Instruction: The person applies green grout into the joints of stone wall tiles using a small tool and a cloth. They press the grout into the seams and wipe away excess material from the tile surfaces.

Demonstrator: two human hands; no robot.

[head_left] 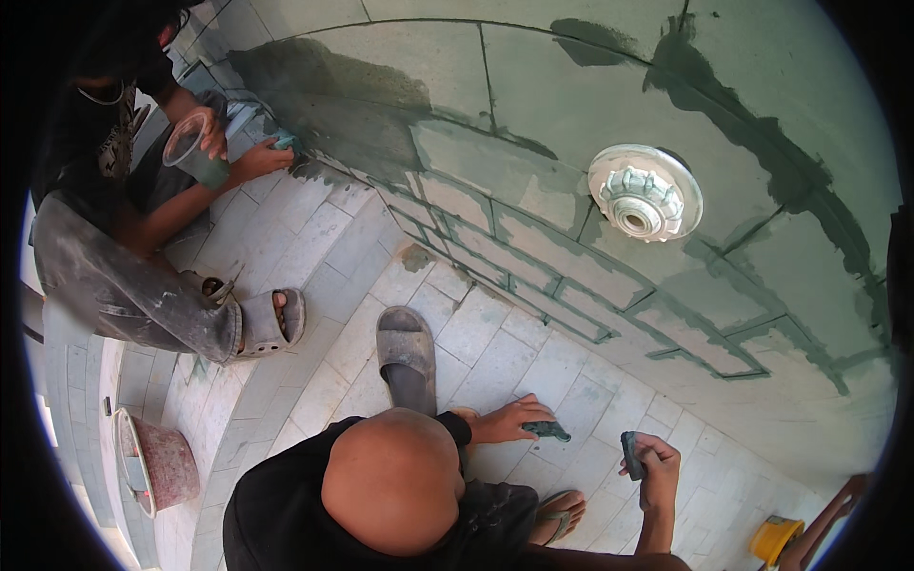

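Neither of my own hands shows. Just below me crouches a co-worker in black, seen from above by the bare crown (390,481). One hand (500,422) of that person is at a dark green, wet-looking lump (547,430) low over the floor. A hand (659,466) further right, apparently the same person's, grips a small dark block-like piece (630,455). At upper left a second co-worker sits with a clear plastic tub (186,143) in one hand and presses a blue-green wad (286,143) to the foot of the wall.
The curved, pale tiled wall (552,86) has dark green smears along its joints. A round white fitting (645,193) sticks out of it. A stained reddish bucket (171,466) stands by curved steps at left. At lower right are a yellow bucket (776,538) and another person's arm (828,521).
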